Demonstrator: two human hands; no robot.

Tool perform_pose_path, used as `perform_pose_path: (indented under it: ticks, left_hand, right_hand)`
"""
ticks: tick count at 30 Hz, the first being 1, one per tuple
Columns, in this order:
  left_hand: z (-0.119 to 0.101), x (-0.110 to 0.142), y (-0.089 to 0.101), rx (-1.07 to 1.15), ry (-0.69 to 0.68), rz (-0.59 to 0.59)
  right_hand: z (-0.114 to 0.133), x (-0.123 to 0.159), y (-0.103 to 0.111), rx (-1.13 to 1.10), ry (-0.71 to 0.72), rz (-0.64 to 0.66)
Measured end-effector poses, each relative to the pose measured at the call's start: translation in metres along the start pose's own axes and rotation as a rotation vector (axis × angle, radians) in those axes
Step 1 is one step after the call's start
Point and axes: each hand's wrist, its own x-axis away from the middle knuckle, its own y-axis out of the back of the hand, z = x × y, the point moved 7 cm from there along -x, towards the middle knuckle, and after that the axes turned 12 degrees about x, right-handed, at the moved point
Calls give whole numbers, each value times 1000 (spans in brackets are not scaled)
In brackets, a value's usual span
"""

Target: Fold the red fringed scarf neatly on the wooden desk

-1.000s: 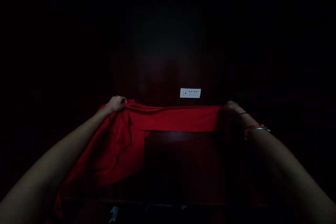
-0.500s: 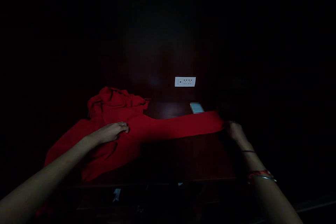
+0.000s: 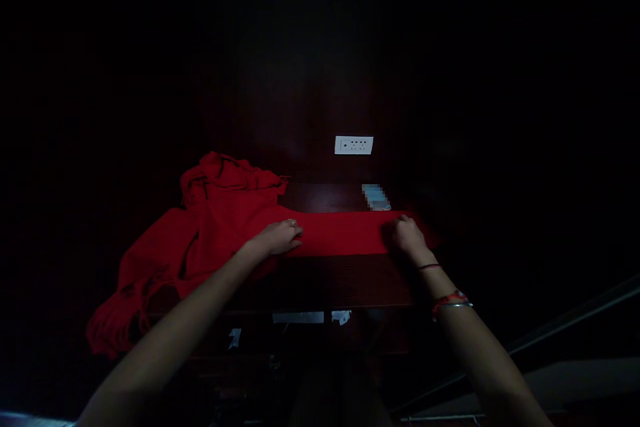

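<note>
Apparently for flatness, left hand [image 3: 281,236] and right hand [image 3: 410,235] rest apart on red cloth [image 3: 345,233]; grip unclear. Behind it: socket plate [image 3: 354,145].

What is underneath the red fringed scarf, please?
The dark tabletop runs beneath the red fringed scarf, showing along its near edge; anything else between them is covered and cannot be seen.

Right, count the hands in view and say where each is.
2. The left hand is at the red cloth, where its narrow strip begins; the right hand is toward that strip's right end. The dark could hide others.
</note>
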Motion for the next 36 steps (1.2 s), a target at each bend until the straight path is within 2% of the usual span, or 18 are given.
perform_pose_path:
  ticks: [2, 4, 8, 11, 15, 18, 20, 22, 26, 36]
  left_hand:
    - [-22, -24, -16, -16, -31, -57]
    - [-31, -43, -33, 21, -11, -95]
    - [-13, -60, -66, 96, 131, -69]
    - [-1, -61, -77, 104, 138, -56]
    - [0, -56, -70, 113, 99, -141]
    - [-16, -50, -57, 167, -84, -210]
    - [-29, -46, -53, 216, -219, -192]
    - [-37, -44, -53, 250, -289, -148]
    - [-43, -46, -56, 277, -325, -101]
    - [-46, -49, -57, 263, -342, -100]
  right_hand:
    - [39, -3, -4, -136, 219, -18]
    - [64, -2, -14, -218, 347, -21]
    - [71, 1, -39, -230, 335, 3]
    - [68, 4, -42, -230, 328, -20]
    - [77, 14, -22, -321, 465, -171]
    - [84, 23, -13, -435, 607, -214]
    - [85, 28, -13, -476, 656, -216]
    - [83, 31, -15, -490, 677, -227]
    - [78, 35, -15, -483, 672, -256]
    - [83, 36, -9, -420, 736, -226]
